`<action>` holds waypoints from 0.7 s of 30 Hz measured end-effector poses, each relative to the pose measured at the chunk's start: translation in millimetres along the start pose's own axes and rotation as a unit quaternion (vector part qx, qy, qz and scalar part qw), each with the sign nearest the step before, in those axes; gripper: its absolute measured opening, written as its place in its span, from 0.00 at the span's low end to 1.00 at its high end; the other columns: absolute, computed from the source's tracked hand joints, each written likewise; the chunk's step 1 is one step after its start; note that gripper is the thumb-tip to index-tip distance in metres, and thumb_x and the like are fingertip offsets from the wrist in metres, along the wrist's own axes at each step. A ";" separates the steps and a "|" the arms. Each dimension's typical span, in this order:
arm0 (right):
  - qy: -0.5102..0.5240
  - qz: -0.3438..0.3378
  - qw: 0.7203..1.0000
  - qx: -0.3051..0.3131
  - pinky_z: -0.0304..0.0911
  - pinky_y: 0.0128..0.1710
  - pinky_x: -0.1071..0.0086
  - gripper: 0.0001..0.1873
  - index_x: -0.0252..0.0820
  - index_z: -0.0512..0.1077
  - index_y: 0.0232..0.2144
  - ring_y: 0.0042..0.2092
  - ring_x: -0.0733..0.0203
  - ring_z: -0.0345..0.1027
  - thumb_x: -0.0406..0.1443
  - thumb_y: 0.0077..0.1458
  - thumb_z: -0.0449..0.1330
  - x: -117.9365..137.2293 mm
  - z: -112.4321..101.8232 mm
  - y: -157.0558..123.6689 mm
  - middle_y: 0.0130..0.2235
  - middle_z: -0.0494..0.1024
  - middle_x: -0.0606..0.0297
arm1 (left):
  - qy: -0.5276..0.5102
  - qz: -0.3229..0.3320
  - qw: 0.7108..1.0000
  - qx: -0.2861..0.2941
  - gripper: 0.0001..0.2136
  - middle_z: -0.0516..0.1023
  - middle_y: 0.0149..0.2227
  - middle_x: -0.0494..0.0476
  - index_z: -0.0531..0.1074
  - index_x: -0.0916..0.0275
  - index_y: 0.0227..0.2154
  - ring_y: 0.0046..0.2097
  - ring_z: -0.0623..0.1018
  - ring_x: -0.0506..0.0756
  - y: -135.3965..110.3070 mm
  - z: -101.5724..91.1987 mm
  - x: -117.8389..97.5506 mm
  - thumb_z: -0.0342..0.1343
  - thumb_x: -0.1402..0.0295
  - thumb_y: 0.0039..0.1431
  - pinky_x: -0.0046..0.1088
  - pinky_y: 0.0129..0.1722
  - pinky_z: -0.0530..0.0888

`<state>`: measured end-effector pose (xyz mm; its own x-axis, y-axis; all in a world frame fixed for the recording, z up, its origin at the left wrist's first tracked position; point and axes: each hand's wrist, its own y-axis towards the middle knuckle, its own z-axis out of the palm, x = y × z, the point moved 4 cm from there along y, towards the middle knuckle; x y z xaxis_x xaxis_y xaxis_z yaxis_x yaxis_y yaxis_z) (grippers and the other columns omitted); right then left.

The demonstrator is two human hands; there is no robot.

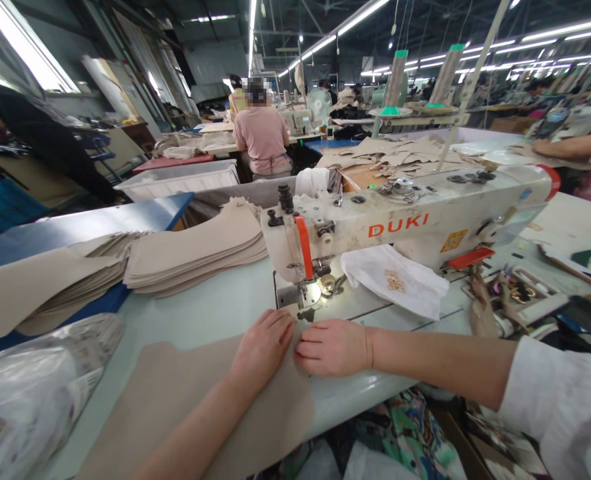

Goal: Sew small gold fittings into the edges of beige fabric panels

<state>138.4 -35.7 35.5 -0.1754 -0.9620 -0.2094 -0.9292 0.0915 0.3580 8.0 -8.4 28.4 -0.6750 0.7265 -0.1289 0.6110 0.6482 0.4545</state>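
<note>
A beige fabric panel [190,380] lies over the table's front, its upper corner close to the needle area of the white sewing machine [405,220]. My left hand [265,343] rests on that corner with fingers bent and pressed together on the cloth. Close beside it, my right hand [333,347] pinches the panel's right edge. Both hands are just in front of the presser foot [303,290]. What lies under the fingertips is partly hidden.
Stacks of cut beige panels [195,253] lie left of the machine head. A white cloth [395,280] with small gold pieces sits under the arm. To the right is a tray of small parts [520,293]; a plastic bag [40,380] lies at left. Co-workers sit beyond.
</note>
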 end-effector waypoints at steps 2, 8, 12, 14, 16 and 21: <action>0.007 0.048 0.998 0.026 0.59 0.34 0.68 0.12 0.41 0.71 0.31 0.37 0.62 0.65 0.32 0.62 0.49 0.4 4.9 0.7 0.34 0.76 0.65 | 0.001 0.001 1.000 0.004 0.10 0.75 0.32 0.57 0.69 0.63 0.32 0.36 0.72 0.55 -0.7 0.8 0.1 0.43 0.74 0.64 0.34 0.38 0.74; 0.044 0.150 0.986 0.063 0.61 0.41 0.66 0.07 0.41 0.70 0.33 0.42 0.61 0.64 0.33 0.62 0.52 7.6 11.8 -1.3 0.40 0.76 0.64 | 0.016 0.015 1.000 0.007 0.12 0.75 0.31 0.56 0.69 0.63 0.31 0.36 0.72 0.55 -1.8 2.3 0.6 0.42 0.74 0.65 0.33 0.37 0.73; 0.055 0.154 0.985 0.060 0.61 0.42 0.66 0.05 0.39 0.70 0.34 0.43 0.60 0.64 0.32 0.61 0.54 7.9 12.7 -1.6 0.40 0.76 0.64 | 0.023 0.025 0.999 -0.001 0.12 0.75 0.32 0.57 0.70 0.64 0.31 0.36 0.72 0.56 -0.6 2.1 0.1 0.41 0.74 0.65 0.33 0.37 0.73; 0.055 0.155 0.985 0.057 0.61 0.42 0.66 0.05 0.39 0.70 0.34 0.44 0.60 0.64 0.32 0.60 0.54 7.2 13.8 -1.9 0.40 0.76 0.64 | 0.017 0.022 1.000 0.000 0.12 0.75 0.32 0.58 0.70 0.65 0.31 0.36 0.72 0.56 0.0 2.1 0.0 0.41 0.74 0.65 0.33 0.37 0.74; 0.053 0.156 0.985 0.054 0.61 0.42 0.66 0.05 0.39 0.70 0.33 0.44 0.60 0.64 0.33 0.60 0.54 6.9 14.9 -2.1 0.40 0.76 0.64 | 0.009 0.015 1.000 0.001 0.12 0.75 0.32 0.57 0.69 0.64 0.31 0.36 0.72 0.56 0.6 1.8 0.2 0.42 0.74 0.65 0.33 0.37 0.74; 0.046 0.154 0.986 0.044 0.62 0.42 0.66 0.06 0.40 0.70 0.33 0.43 0.60 0.65 0.32 0.61 0.53 7.2 14.9 -2.7 0.41 0.76 0.64 | 0.007 0.014 1.000 0.004 0.12 0.74 0.31 0.56 0.69 0.63 0.30 0.35 0.72 0.55 1.7 1.3 -0.4 0.41 0.74 0.65 0.33 0.37 0.73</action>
<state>134.8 -39.0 19.4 -0.4282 -0.9035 -0.0186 -0.8613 0.4018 0.3109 9.8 -7.3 28.1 -0.6638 0.7407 -0.1040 0.6325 0.6301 0.4504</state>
